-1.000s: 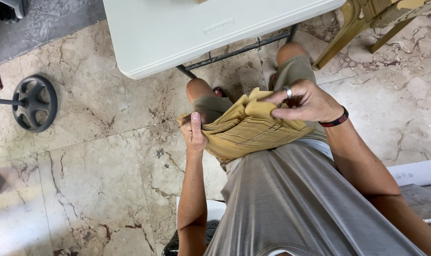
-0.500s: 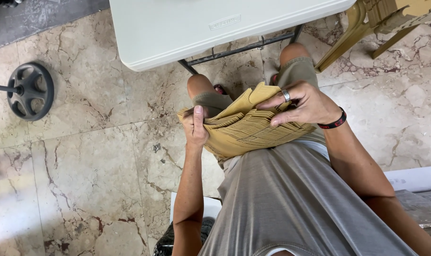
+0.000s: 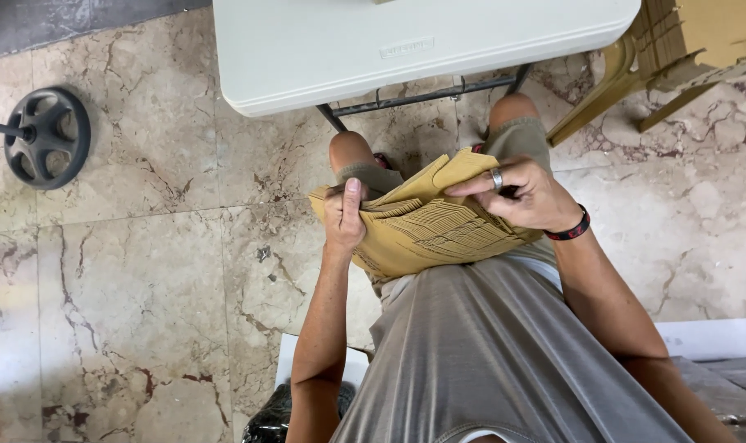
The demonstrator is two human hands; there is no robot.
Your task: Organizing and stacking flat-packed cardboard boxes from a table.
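A thick stack of yellow-brown paper envelopes (image 3: 426,230) rests on my lap, fanned out along its upper edges. My left hand (image 3: 344,217) grips the stack's left edge, thumb pressed on top. My right hand (image 3: 529,193), with a ring on one finger and a dark wristband, pinches the top envelopes at the right and lifts them away from the rest. I sit in a grey shirt with both knees showing just below the table's near edge.
A white plastic folding table (image 3: 307,57) stands in front of my knees. At the left a black wheel (image 3: 49,135) lies on the marble floor. A wooden chair with cardboard (image 3: 677,49) sits at the upper right. A white board (image 3: 709,336) lies at the right.
The view has shifted slightly. My right hand has lifted the top envelopes a little higher, and the stack stays on my lap in both hands.
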